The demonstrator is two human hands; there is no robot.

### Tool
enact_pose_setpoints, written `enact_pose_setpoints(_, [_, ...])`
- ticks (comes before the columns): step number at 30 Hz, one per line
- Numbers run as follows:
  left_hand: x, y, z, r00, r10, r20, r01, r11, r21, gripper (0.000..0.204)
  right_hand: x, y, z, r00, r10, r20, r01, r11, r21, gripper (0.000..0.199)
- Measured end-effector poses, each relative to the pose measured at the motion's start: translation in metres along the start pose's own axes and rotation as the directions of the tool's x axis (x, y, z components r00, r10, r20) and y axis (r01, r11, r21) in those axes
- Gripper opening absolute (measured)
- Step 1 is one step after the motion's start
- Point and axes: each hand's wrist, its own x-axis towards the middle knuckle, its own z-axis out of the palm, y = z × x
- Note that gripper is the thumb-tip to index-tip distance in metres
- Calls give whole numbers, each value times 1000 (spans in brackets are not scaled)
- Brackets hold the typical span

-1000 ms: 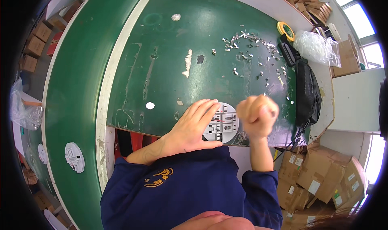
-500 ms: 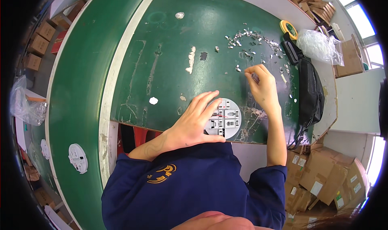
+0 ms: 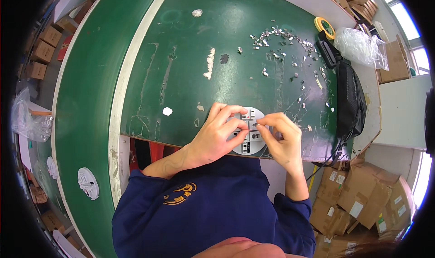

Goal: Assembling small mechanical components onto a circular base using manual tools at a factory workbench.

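A round light-grey plastic disc (image 3: 258, 146) with moulded slots and small fittings lies at the table's front edge. Over its left side rests my left hand (image 3: 218, 132), its thumb and fingertips drawn together above the middle of the disc. My right hand (image 3: 282, 136) is at the disc's right side, thumb and forefinger pinched close to the left fingertips. Whatever is between either hand's fingertips is too small to make out. The fingers hide much of the disc's left and middle slots.
Small metal pieces (image 3: 277, 34) are scattered over the green table (image 3: 190, 90). At the right lie a yellow tape roll (image 3: 320, 24), clear plastic wrap (image 3: 358, 46) and a black bag (image 3: 350, 92). Another white disc (image 3: 88, 183) sits on the green strip at left.
My right hand has come back from beside the scattered metal pieces to the disc. My left fingers have curled inward from lying spread over the disc's edge.
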Motion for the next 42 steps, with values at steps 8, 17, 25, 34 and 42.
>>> enact_pose_setpoints(8, [-3,-1,0,1000,-6,-16,6,1000,-2,18,-15,12,17,979,-160,-125,159,987,-19,18])
enact_pose_setpoints(17, [-2,-1,2,1000,-8,-18,8,1000,-4,18,-15,15,24,955,-233,-183,225,972,-64,19])
enact_pose_setpoints(25, [-3,-1,1,1000,-22,-14,21,1000,-14,19,-12,5,16,994,-107,-34,106,994,-25,17])
enact_pose_setpoints(34, [-5,2,-5,999,-49,-23,48,999,-14,14,3,7,10,994,-44,102,36,996,81,13])
enact_pose_setpoints(42, [-7,-1,-6,998,-38,-55,38,999,-1,15,5,7,14,993,-38,108,27,994,106,12])
